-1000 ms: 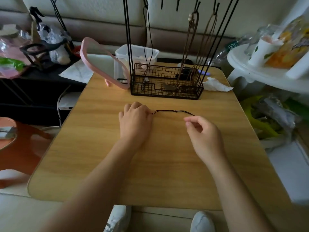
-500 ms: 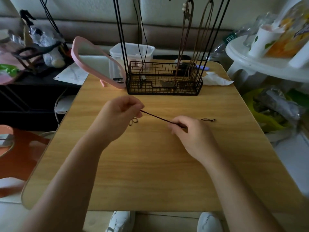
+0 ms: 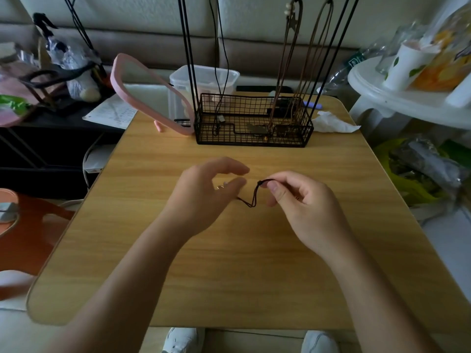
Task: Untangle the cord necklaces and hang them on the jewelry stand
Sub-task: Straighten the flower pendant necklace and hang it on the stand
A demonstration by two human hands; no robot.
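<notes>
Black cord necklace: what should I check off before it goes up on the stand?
1. Right hand grip on the black cord: pinched near one end, ok.
2. Left hand hold on the other end: blurred, cannot tell.
3. Cord untangled: one slack loop shows, rest hidden, cannot tell.
4. Jewelry stand upright on the table: ok.
5. Free hook: top out of frame, cannot tell.

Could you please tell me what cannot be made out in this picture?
Head view: top and hooks of the jewelry stand, cut off by the upper edge.
Head view: whether the blurred left hand holds the cord necklace; it covers that end.
Head view: pendants in the wire basket, too small behind mesh.
</notes>
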